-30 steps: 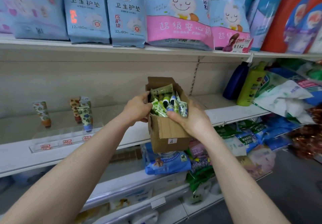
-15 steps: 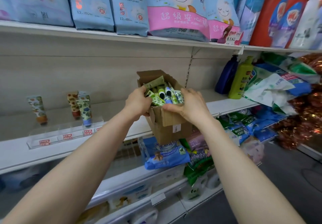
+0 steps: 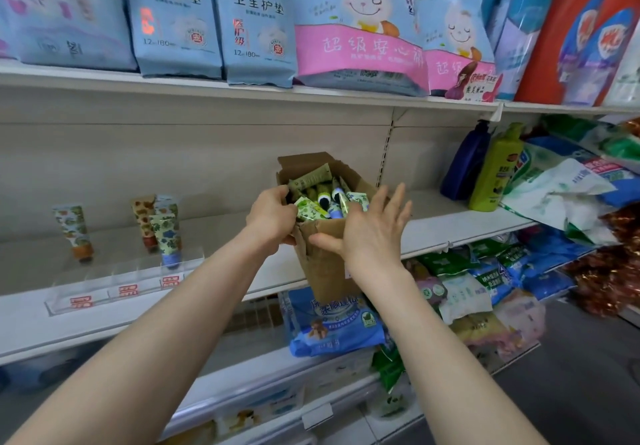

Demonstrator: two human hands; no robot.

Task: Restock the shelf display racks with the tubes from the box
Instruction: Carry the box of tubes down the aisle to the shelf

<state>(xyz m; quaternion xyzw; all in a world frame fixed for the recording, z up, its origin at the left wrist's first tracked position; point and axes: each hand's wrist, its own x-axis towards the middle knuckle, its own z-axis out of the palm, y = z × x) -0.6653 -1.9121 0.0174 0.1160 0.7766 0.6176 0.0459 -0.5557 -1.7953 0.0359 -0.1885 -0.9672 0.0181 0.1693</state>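
Right hand [image 3: 372, 233]: released, fingers splayed, thumb against the box [image 3: 325, 268] front. Left hand [image 3: 272, 217]: curled over the box's left rim, grasping it. Box, open-topped, at the shelf [image 3: 450, 229] edge — packed with tubes [image 3: 311, 209]. Rack [image 3: 114, 294], further left — three standing tubes [image 3: 166, 233]. Packs [image 3: 173, 18] above.

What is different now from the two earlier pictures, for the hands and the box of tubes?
The right hand let go of the cardboard box: its fingers, before curled round the right side, are now spread open, with only the thumb touching the front. The left hand still grips the box's left edge. The tubes remain inside the box, and the three standing tubes stay in the clear rack.
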